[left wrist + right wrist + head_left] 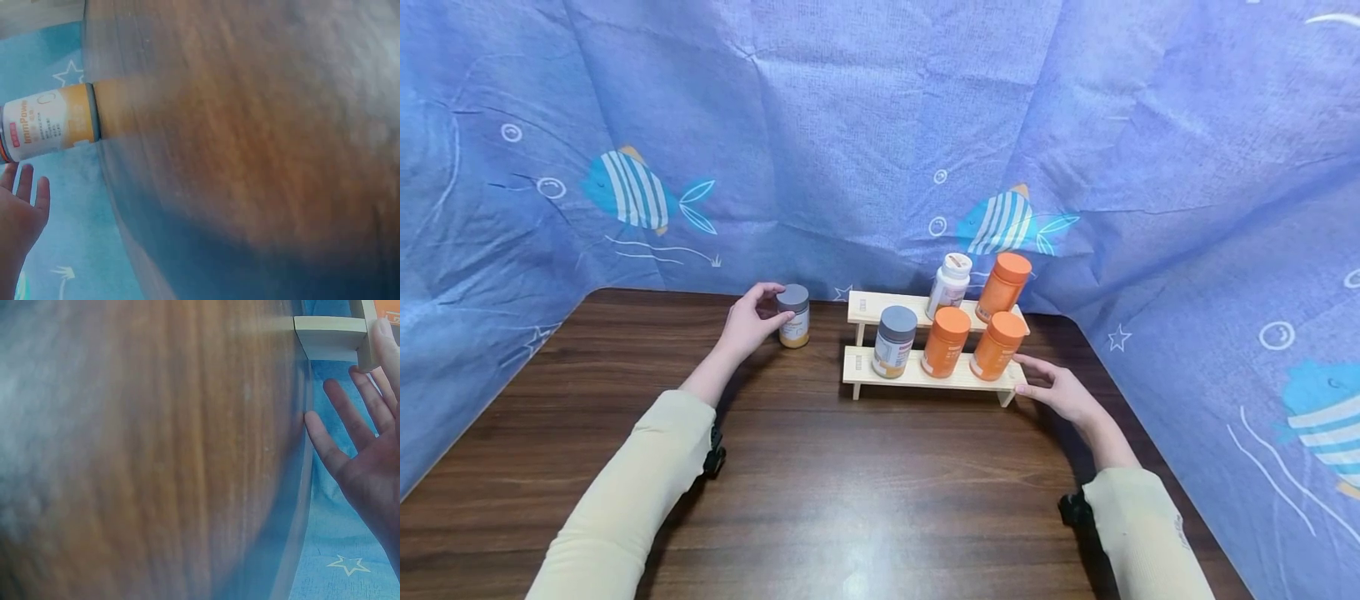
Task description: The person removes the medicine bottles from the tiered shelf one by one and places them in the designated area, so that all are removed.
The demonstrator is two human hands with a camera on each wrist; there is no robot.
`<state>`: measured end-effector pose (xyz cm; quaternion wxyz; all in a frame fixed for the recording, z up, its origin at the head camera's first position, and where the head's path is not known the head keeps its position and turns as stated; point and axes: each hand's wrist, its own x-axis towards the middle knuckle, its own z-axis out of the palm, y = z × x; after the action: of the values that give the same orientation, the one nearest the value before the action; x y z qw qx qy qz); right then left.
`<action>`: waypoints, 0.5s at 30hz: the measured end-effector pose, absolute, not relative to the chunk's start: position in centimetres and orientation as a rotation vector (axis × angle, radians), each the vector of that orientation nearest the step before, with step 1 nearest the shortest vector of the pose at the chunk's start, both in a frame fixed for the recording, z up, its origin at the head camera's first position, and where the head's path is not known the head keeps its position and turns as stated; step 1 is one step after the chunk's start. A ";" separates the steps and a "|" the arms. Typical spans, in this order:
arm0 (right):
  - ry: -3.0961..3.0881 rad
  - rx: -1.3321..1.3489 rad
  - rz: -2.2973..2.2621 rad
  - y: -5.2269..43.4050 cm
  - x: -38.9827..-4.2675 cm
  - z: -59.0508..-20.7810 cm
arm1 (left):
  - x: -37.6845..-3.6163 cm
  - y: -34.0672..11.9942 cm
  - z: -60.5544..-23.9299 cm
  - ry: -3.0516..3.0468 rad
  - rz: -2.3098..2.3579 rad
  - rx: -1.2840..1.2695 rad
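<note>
Two cream sleeves are reaching in nearest the camera over the brown surface (865,492). The head view is showing the whole wooden rack (925,377); the right wrist view is showing only its corner, the left wrist view only the jar's label. The left hand (747,323) is curling its grip around a grey-lidded jar (793,316) standing left of the rack. The right hand (1060,390), grip wide with straight fingers, is touching the rack's right end. On the rack are standing five bottles: three orange-capped, one white, one grey-lidded.
</note>
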<state>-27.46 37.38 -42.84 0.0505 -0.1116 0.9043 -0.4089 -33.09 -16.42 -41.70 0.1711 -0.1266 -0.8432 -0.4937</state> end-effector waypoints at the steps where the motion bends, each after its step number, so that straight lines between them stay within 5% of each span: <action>1: 2.756 -0.336 -1.244 37.4 -27.4 -42.8 | -33.0 -16.4 -41.6 -2.399 -1.398 -0.362; 15: 2.732 -0.390 -1.286 37.2 -27.3 -42.6 | -32.0 -15.8 -37.5 -2.480 -1.368 -0.367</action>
<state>-27.27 37.17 -42.60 0.0485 -0.1278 0.8962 -0.4220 -32.04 -15.79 -37.52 0.1425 -0.1270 -0.8596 -0.4740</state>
